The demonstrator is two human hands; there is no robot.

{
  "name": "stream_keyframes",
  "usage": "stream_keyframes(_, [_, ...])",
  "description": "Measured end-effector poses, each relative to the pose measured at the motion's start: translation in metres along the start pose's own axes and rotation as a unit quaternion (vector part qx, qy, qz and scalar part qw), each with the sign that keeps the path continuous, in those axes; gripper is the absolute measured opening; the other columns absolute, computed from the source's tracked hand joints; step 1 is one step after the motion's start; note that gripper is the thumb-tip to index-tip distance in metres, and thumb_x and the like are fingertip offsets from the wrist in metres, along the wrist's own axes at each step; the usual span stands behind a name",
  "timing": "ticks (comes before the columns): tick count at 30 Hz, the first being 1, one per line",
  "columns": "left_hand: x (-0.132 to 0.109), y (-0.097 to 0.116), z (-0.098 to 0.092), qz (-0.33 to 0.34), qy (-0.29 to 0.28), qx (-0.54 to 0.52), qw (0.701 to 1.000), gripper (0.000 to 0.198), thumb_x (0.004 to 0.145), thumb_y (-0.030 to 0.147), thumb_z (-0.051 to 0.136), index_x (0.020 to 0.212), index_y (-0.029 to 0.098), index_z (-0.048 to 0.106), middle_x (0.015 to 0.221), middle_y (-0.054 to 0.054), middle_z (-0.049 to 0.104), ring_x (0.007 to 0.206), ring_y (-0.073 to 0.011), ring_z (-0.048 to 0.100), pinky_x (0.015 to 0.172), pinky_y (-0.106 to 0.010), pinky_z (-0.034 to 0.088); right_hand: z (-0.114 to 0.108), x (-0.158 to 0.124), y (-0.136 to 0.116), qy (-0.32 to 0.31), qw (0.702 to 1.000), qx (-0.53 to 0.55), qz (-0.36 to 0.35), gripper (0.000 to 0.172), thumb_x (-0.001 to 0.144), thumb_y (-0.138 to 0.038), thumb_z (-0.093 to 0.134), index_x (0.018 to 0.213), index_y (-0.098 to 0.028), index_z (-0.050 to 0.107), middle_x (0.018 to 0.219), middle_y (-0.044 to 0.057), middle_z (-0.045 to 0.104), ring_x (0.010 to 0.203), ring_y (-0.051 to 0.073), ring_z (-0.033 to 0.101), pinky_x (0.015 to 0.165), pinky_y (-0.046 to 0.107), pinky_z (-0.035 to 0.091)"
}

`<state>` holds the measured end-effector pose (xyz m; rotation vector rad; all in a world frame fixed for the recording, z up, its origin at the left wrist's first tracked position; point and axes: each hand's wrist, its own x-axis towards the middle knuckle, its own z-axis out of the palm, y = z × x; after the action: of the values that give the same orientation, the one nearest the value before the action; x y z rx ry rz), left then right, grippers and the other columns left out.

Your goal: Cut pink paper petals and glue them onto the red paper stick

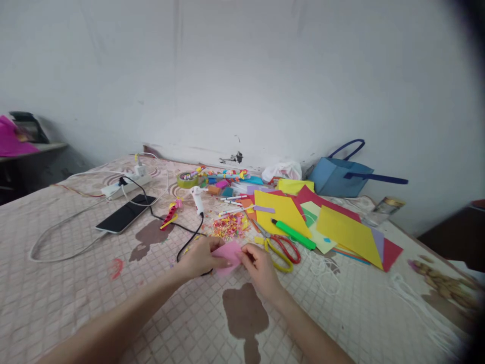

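Note:
A small piece of pink paper is held up between my two hands, above the patterned tablecloth. My left hand is closed on its left side, thumb lying across the front. At the paper's right edge, my right hand pinches it between thumb and fingertips. Just beyond the paper lies a heap of tiny coloured paper strips. Scissors with red handles and scissors with yellow handles rest close to my right hand. A white glue gun stands behind my left hand, its black cord running past it.
A phone on a charging cable and a white power strip occupy the left. Yellow sheets, a green cutter and white string lie to the right. A blue bag and a jar stand behind.

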<state>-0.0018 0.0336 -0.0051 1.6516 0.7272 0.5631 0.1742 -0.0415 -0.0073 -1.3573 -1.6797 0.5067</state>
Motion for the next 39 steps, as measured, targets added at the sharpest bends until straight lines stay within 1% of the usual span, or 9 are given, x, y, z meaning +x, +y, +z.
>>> stream_keyframes(3, [0.0, -0.003, 0.002, -0.009, 0.036, 0.025, 0.999, 0.027, 0.06, 0.034, 0.072, 0.067, 0.012, 0.058, 0.057, 0.004, 0.052, 0.052, -0.009, 0.044, 0.048, -0.019, 0.031, 0.004, -0.001, 0.001, -0.008, 0.996, 0.071, 0.047, 0.022, 0.084, -0.031, 0.052, 0.066, -0.018, 0.05, 0.06, -0.003, 0.045, 0.056, 0.011, 0.042, 0.052, 0.022, 0.032])
stream_keyframes(7, [0.0, 0.0, 0.005, -0.03, 0.063, 0.006, 0.998, 0.033, 0.06, 0.039, 0.071, 0.073, 0.011, 0.06, 0.057, 0.004, 0.052, 0.049, -0.0088, 0.043, 0.046, -0.019, 0.029, 0.01, -0.002, 0.005, -0.051, 0.965, 0.216, 0.137, 0.026, 0.077, -0.04, 0.062, 0.072, -0.018, 0.05, 0.057, -0.005, 0.045, 0.048, 0.01, 0.043, 0.045, 0.021, 0.033])
stream_keyframes(14, [0.001, 0.0, 0.004, -0.035, 0.084, -0.019, 0.996, 0.035, 0.058, 0.039, 0.073, 0.074, 0.011, 0.061, 0.06, 0.002, 0.057, 0.051, -0.0103, 0.047, 0.048, -0.02, 0.032, 0.011, -0.001, 0.006, -0.048, 0.944, 0.284, 0.161, 0.033, 0.08, -0.045, 0.058, 0.064, -0.016, 0.053, 0.055, -0.002, 0.053, 0.046, 0.009, 0.048, 0.046, 0.021, 0.038])
stream_keyframes(19, [-0.002, 0.006, 0.002, -0.048, 0.068, -0.025, 0.996, 0.032, 0.058, 0.037, 0.074, 0.071, 0.011, 0.061, 0.059, 0.001, 0.057, 0.051, -0.0098, 0.046, 0.047, -0.02, 0.032, 0.007, 0.001, 0.008, -0.06, 0.94, 0.293, 0.168, 0.04, 0.082, -0.049, 0.053, 0.061, -0.015, 0.058, 0.052, 0.001, 0.058, 0.043, 0.01, 0.052, 0.043, 0.021, 0.038])
stream_keyframes(24, [-0.004, 0.009, 0.004, -0.073, 0.052, -0.066, 0.994, 0.031, 0.057, 0.036, 0.075, 0.07, 0.011, 0.062, 0.058, 0.001, 0.058, 0.051, -0.0097, 0.047, 0.047, -0.019, 0.031, 0.001, 0.002, 0.007, 0.023, 0.922, 0.331, 0.201, 0.045, 0.081, -0.055, 0.049, 0.066, -0.014, 0.061, 0.055, 0.003, 0.06, 0.045, 0.012, 0.053, 0.041, 0.023, 0.04])
stream_keyframes(27, [-0.003, 0.007, 0.008, -0.069, 0.065, -0.095, 0.991, 0.032, 0.058, 0.036, 0.074, 0.074, 0.011, 0.063, 0.062, 0.0, 0.061, 0.053, -0.0104, 0.05, 0.048, -0.019, 0.033, 0.003, 0.001, 0.001, -0.011, 0.914, 0.352, 0.202, 0.042, 0.078, -0.055, 0.053, 0.071, -0.015, 0.06, 0.061, 0.003, 0.06, 0.051, 0.013, 0.055, 0.042, 0.022, 0.042])
stream_keyframes(31, [-0.003, 0.004, 0.014, -0.046, 0.1, -0.088, 0.99, 0.033, 0.058, 0.036, 0.075, 0.075, 0.011, 0.063, 0.062, 0.0, 0.061, 0.052, -0.0099, 0.05, 0.048, -0.019, 0.035, 0.012, -0.003, -0.003, -0.028, 0.929, 0.318, 0.188, 0.031, 0.074, -0.045, 0.064, 0.068, -0.016, 0.054, 0.054, -0.003, 0.054, 0.046, 0.009, 0.049, 0.043, 0.021, 0.041])
stream_keyframes(35, [-0.003, 0.004, 0.017, -0.034, 0.116, -0.095, 0.988, 0.034, 0.057, 0.038, 0.075, 0.073, 0.01, 0.062, 0.062, 0.0, 0.06, 0.052, -0.01, 0.05, 0.05, -0.02, 0.036, 0.017, -0.004, -0.001, -0.001, 0.942, 0.285, 0.177, 0.033, 0.077, -0.046, 0.06, 0.064, -0.017, 0.052, 0.052, -0.004, 0.052, 0.043, 0.008, 0.046, 0.042, 0.02, 0.038])
stream_keyframes(39, [-0.003, 0.004, 0.017, -0.033, 0.138, -0.103, 0.985, 0.036, 0.057, 0.039, 0.075, 0.073, 0.011, 0.061, 0.061, 0.0, 0.059, 0.052, -0.01, 0.049, 0.048, -0.02, 0.035, 0.019, -0.006, 0.0, -0.025, 0.945, 0.275, 0.174, 0.031, 0.077, -0.045, 0.061, 0.065, -0.017, 0.052, 0.053, -0.004, 0.053, 0.045, 0.009, 0.047, 0.044, 0.021, 0.039])
